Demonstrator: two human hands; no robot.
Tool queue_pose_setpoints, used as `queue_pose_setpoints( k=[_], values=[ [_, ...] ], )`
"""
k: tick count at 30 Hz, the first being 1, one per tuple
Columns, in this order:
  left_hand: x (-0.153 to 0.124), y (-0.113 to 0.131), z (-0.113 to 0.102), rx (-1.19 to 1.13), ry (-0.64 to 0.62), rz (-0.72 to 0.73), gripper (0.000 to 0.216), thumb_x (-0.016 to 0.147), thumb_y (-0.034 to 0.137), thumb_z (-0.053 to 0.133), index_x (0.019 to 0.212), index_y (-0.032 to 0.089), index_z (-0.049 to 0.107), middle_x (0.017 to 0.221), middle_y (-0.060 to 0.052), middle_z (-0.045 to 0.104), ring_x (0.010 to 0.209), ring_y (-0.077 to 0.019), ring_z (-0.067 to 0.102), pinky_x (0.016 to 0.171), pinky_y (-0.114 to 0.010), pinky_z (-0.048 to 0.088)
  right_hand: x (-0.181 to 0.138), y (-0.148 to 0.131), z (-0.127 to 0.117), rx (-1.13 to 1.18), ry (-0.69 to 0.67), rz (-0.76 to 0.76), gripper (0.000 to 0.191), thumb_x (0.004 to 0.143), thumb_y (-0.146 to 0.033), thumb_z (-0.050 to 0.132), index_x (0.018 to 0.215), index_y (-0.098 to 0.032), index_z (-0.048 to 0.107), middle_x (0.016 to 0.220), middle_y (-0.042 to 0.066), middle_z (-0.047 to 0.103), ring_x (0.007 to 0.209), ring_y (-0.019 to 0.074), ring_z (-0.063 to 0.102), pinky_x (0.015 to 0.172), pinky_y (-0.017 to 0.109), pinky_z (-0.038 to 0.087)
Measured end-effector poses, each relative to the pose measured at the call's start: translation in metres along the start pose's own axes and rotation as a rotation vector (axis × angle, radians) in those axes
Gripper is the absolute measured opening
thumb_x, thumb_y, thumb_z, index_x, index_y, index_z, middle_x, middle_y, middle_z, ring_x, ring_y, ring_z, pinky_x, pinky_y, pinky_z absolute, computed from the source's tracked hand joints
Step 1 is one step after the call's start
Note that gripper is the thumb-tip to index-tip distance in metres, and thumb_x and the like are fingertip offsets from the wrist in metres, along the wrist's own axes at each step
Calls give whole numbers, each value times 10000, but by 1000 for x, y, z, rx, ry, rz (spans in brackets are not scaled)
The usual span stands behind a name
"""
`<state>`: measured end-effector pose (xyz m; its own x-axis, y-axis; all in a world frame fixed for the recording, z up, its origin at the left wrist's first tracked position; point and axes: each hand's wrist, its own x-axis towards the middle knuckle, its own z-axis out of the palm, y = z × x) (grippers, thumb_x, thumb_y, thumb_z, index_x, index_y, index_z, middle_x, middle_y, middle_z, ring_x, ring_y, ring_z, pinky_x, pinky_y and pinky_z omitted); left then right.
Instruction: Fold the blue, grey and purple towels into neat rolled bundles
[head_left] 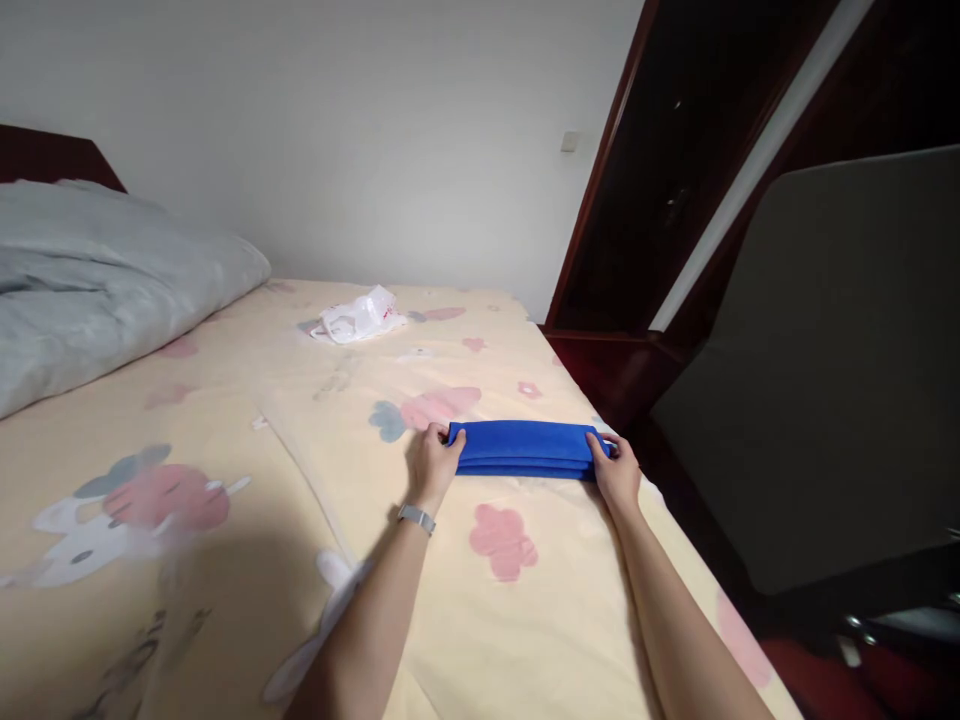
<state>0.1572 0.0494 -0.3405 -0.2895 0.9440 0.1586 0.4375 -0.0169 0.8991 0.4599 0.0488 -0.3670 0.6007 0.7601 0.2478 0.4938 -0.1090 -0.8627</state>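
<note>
A narrow, flat grey band (417, 517) with a slight sheen circles the person's left wrist (426, 500); the right hand (618, 477) and both forearms (671, 600) are bare.

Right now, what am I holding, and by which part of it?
A folded blue cloth: your left hand grips one short end, your right hand the other.
</note>
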Motion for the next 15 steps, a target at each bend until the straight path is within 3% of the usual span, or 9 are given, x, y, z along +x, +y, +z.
queue_pose_setpoints(
  k=[3, 6, 9, 11, 15],
  values=[
    [11, -12, -7, 93, -61, -26, 405, 733, 535, 705, 905, 190, 581, 916, -94, 677, 876, -228, 620, 701, -269, 377, 5, 15, -2, -47, 38, 19, 603, 744, -672, 582, 1081, -177, 650, 1043, 141, 660, 983, 295, 599, 902, 409, 442],
    [22, -14, -20, 123, -179, -63, 522, 681, 649, 699, 905, 185, 619, 843, -86, 701, 799, -230, 640, 641, -260, 373, 11, 14, -24, -151, 54, 114, 692, 721, -731, 586, 1100, -154, 641, 1058, 204, 654, 1001, 363, 601, 875, 480, 448],
    [24, -14, -29, 99, -296, -82, 506, 674, 691, 677, 771, 195, 652, 619, -41, 659, 628, -208, 617, 566, -260, 350, 1, 5, -47, -140, -202, 368, 659, 726, -781, 549, 886, -155, 679, 813, 198, 686, 823, 382, 658, 717, 481, 500],
    [22, -15, -32, 63, -350, -84, 487, 678, 690, 676, 680, 203, 656, 514, -22, 606, 551, -194, 584, 535, -264, 334, -16, -5, -53, 36, -437, 546, 639, 747, -786, 535, 788, -162, 663, 718, 177, 681, 740, 348, 684, 641, 442, 535],
    [18, -15, -30, -45, -409, -98, 462, 696, 652, 683, 632, 194, 671, 456, -16, 570, 521, -191, 569, 507, -264, 343, -53, -31, -32, 547, -622, 714, 590, 758, -735, 619, 883, -159, 590, 883, 180, 691, 865, 284, 709, 696, 375, 611]
  ],
)
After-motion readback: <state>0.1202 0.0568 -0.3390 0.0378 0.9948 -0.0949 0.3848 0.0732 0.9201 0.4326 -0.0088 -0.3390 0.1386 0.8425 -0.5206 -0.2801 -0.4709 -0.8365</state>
